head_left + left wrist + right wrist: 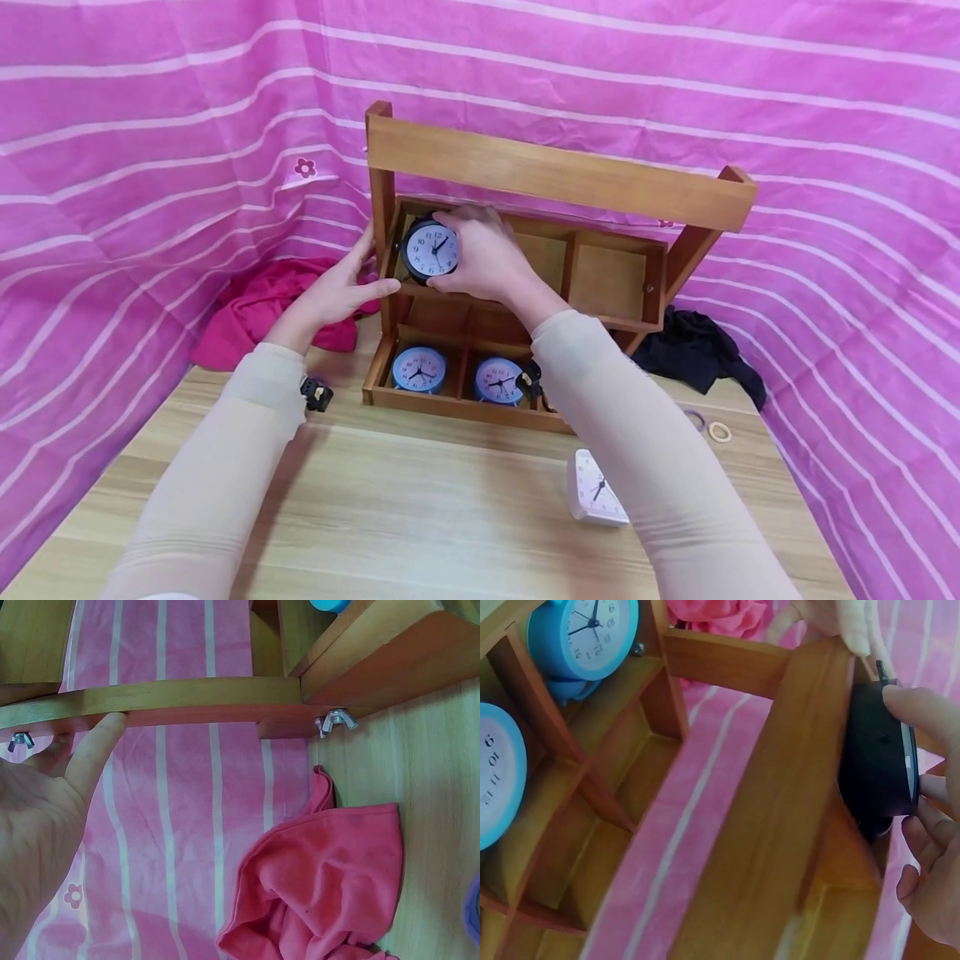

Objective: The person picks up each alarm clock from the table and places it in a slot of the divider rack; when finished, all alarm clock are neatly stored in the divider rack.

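Two hands are engaged: right hand (487,258) is clamped on black clock (430,250) at rack (555,175) upper-left compartment; left hand (341,287), fingers straight, steadies rack's left side. Clock may slip off the front lip.

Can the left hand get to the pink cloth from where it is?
Probably yes. The left hand rests on the wooden rack's left side, and the pink cloth lies just beside and below it on the table, with nothing between them.
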Action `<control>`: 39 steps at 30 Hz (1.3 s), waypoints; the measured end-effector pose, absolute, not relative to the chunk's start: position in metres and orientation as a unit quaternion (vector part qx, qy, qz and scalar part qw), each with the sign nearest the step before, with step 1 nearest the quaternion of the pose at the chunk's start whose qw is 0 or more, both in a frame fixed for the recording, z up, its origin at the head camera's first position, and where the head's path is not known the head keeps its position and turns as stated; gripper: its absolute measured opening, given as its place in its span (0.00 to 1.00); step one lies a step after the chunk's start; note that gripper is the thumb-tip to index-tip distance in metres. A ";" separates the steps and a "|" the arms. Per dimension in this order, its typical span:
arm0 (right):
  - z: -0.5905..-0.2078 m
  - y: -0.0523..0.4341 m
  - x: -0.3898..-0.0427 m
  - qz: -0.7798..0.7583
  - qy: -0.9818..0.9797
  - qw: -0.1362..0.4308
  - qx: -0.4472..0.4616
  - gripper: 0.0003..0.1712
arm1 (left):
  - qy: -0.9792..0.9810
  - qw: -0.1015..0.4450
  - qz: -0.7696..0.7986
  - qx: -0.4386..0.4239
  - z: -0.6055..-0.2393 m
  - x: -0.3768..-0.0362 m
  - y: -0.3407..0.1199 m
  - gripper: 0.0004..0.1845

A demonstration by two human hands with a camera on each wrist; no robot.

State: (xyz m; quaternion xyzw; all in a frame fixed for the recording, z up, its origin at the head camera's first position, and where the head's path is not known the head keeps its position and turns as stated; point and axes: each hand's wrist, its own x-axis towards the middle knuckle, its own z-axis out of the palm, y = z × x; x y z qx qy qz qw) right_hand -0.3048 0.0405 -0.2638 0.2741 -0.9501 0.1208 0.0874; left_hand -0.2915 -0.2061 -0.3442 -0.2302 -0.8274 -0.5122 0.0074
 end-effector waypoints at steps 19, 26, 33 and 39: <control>-0.283 0.038 -0.310 0.117 -0.968 0.056 0.216 0.50 | -0.831 0.025 -0.504 -0.236 -0.371 -0.319 -0.218 0.55; -0.287 0.045 -0.303 0.167 -0.956 0.083 0.227 0.49 | -0.831 0.018 -0.507 -0.229 -0.367 -0.315 -0.214 0.56; -0.287 0.088 -0.277 0.237 -0.929 0.134 0.250 0.45 | -0.829 0.010 -0.509 -0.232 -0.346 -0.296 -0.206 0.55; -0.297 0.141 -0.248 0.267 -0.909 0.180 0.264 0.44 | -0.829 0.005 -0.511 -0.228 -0.344 -0.292 -0.205 0.55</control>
